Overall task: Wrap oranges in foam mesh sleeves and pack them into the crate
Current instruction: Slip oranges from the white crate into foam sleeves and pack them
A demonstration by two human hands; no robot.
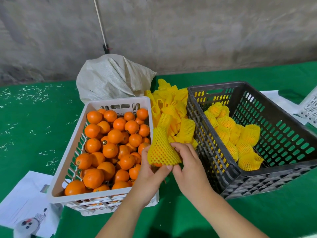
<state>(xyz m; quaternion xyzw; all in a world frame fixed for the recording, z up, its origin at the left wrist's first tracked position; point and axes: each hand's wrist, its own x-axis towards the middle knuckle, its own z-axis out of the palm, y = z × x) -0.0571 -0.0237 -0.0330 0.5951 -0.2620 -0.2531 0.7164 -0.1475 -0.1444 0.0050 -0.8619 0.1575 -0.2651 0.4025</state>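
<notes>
Between the two crates, my left hand (151, 170) and my right hand (189, 165) both grip one orange partly covered by a yellow foam mesh sleeve (161, 148); a sliver of the orange (157, 164) shows at the sleeve's bottom edge. The sleeve's loose top stands up above the fruit. A white crate (118, 102) on the left is full of bare oranges (111, 143). On the right, a black crate (214, 88) holds several wrapped oranges (228, 124). A pile of empty yellow sleeves (169, 107) lies between the crates.
A tied white woven sack (111, 78) sits behind the white crate. Everything rests on a green cloth (34, 131) strewn with pale shreds. Papers (29, 200) lie at the front left. Another white crate's corner (310, 107) shows at the right edge. A concrete wall rises behind.
</notes>
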